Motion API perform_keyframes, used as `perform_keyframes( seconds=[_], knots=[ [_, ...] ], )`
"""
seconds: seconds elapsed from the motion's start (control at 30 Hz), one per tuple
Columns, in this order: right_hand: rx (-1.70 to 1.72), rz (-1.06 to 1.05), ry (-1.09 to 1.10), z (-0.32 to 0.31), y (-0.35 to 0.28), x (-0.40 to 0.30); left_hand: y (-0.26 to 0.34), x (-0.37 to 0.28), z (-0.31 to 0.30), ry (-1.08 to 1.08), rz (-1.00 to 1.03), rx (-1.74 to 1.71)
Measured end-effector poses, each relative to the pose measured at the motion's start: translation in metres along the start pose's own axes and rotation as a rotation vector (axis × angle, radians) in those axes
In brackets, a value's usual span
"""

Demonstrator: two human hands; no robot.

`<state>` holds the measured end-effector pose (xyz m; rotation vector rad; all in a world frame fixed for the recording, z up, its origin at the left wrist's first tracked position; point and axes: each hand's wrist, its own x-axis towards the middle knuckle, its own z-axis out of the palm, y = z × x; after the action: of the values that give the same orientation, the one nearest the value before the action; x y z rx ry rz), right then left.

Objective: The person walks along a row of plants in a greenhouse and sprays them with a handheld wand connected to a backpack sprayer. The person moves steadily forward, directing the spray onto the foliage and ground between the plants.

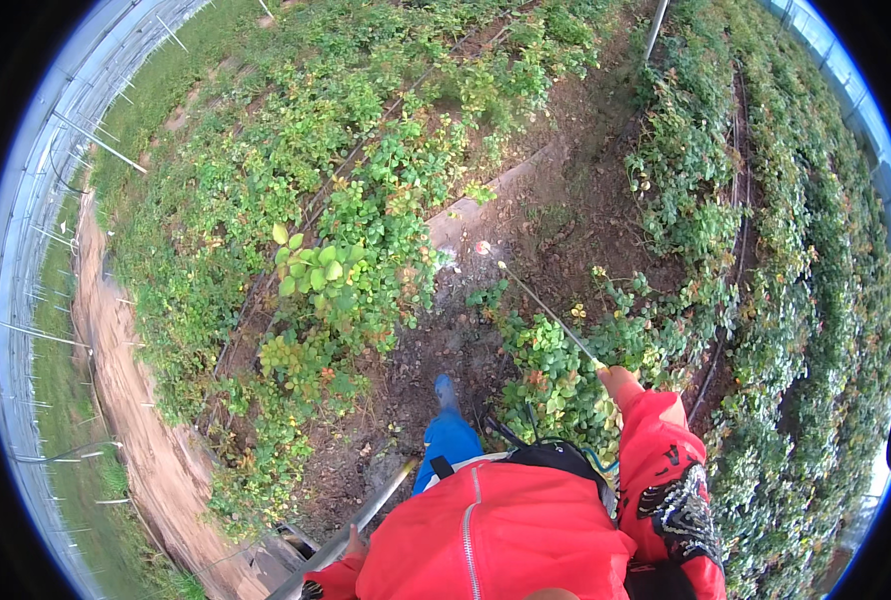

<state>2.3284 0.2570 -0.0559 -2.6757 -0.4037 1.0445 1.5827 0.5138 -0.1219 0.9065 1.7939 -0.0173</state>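
Note:
My right hand [616,377], at the end of a red sleeve, is closed around the rear end of a thin spray wand [550,313]. The wand points forward and left over the soil path, its pale nozzle tip [502,265] just past a low leafy plant [554,352]. At the lower left, my left hand [355,541] is at a thick grey metal pole [374,504]; whether its fingers grip the pole cannot be told. A dark strap or bag [558,455] sits at my waist, with a blue-green hose [601,461] beside it.
Rows of leafy, rose-like bushes [393,202] stand on both sides of the soil path [453,337]. Dark drip lines [742,187] run along the rows. A metal post [656,30] rises ahead. A pale board-like strip [498,187] crosses the ground. Greenhouse walls curve around the edges.

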Motion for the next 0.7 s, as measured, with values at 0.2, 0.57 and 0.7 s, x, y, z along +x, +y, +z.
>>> perform_keyframes(
  seconds=[0.2, 0.57, 0.7],
  knots=[
    [-0.236, -0.009, -0.12, -0.049, 0.026, 0.002, 0.134, 0.077, 0.078, -0.371, -0.075, -0.029],
    [-0.081, 0.186, 0.189, -0.142, -0.042, 0.108, 0.498, 0.142, 0.257, -0.708, 0.577, 0.406],
    [-0.071, 0.251, 0.176, -0.131, -0.09, 0.155, 0.613, 0.134, 0.325, -0.957, 0.699, 0.44]
  ],
)
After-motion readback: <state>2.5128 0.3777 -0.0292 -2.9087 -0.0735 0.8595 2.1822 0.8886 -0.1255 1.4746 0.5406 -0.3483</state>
